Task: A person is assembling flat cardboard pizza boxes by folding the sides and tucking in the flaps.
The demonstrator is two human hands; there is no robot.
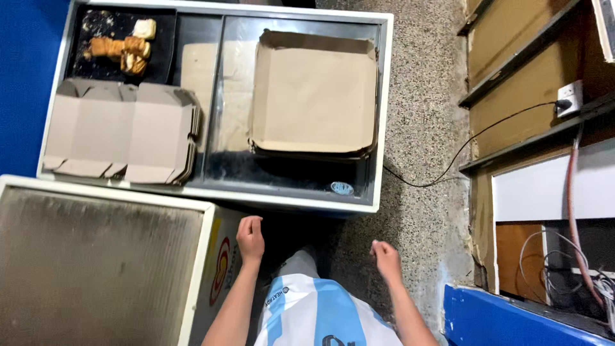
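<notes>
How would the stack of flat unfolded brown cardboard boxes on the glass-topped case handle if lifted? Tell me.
The stack of flat unfolded brown cardboard boxes is probably light for its size. Its loose flaps would likely flop. The separate sheets may slide apart on the glass-topped case, so both hands seem wise.

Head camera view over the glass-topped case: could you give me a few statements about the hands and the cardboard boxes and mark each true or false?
1. Both hands are empty. True: the left hand and right hand hold nothing, fingers loosely curled.
2. An opened cardboard box lies on the right part of the glass-topped case. True.
3. The flattened boxes lie on the floor. False: they are stacked on the left part of the case.
4. The dark tray at the back left is bare. False: it holds pastries.
5. The right hand touches the opened box. False: it hangs apart from it, over the speckled floor.
</notes>
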